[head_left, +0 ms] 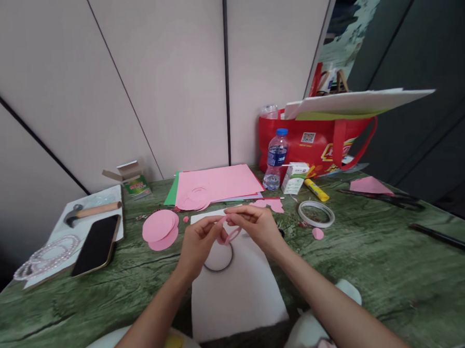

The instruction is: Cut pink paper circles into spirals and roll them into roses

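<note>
Between my two hands is a curled pink paper ring (pixel 235 238). My left hand (pixel 197 243) pinches its left side with thumb and fingertips. On the upper right side, my right hand (pixel 258 225) is closed on it in a similar pinch. Both hands are over a white sheet (pixel 239 303), where a thin dark ring (pixel 219 270) lies partly behind the left hand. Overlapping pink paper circles (pixel 159 228) lie left of the hands. Behind them, more thin pink rings (pixel 197 195) rest on a stack of pink paper (pixel 225 179).
At left are a hammer (pixel 96 209), a phone (pixel 96 246), bead strings (pixel 49 255) and an opened small box (pixel 135 187). To the right stand a water bottle (pixel 275 161), a carton (pixel 295 178) and a red bag (pixel 316 141); a tape roll (pixel 316 214) and glue stick (pixel 317 190) lie nearer.
</note>
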Available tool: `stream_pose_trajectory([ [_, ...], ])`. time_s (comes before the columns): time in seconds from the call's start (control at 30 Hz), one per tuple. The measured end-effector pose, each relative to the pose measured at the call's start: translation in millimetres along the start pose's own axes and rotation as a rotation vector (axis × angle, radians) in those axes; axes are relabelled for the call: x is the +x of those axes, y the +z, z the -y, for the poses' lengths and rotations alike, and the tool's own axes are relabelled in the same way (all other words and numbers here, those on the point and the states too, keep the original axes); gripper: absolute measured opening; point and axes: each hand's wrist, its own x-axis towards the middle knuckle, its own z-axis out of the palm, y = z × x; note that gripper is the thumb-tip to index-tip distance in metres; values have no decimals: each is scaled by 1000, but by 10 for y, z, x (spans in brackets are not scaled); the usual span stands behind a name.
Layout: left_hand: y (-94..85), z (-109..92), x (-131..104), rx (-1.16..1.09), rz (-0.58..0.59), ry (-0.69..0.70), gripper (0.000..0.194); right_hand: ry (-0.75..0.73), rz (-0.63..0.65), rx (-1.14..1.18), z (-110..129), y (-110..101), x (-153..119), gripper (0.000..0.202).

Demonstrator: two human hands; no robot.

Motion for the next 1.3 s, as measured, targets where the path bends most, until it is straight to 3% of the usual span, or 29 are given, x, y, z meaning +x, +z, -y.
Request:
stream_pose_trajectory([
  [0.2,-1,-3,1,5,-10,-7,27,-39,19,-26,-24,-13,5,19],
  [0.8,-22,25,4,39,-18,-11,32,21,4,24,-33,-9,4,22],
  [1.07,-8,6,5,38,-36,-32,32,-33,36,-17,-65,-20,12,19],
  [1.3,-8,23,4,7,-40,-27,27,27,5,9,-50,-12,12,21],
])
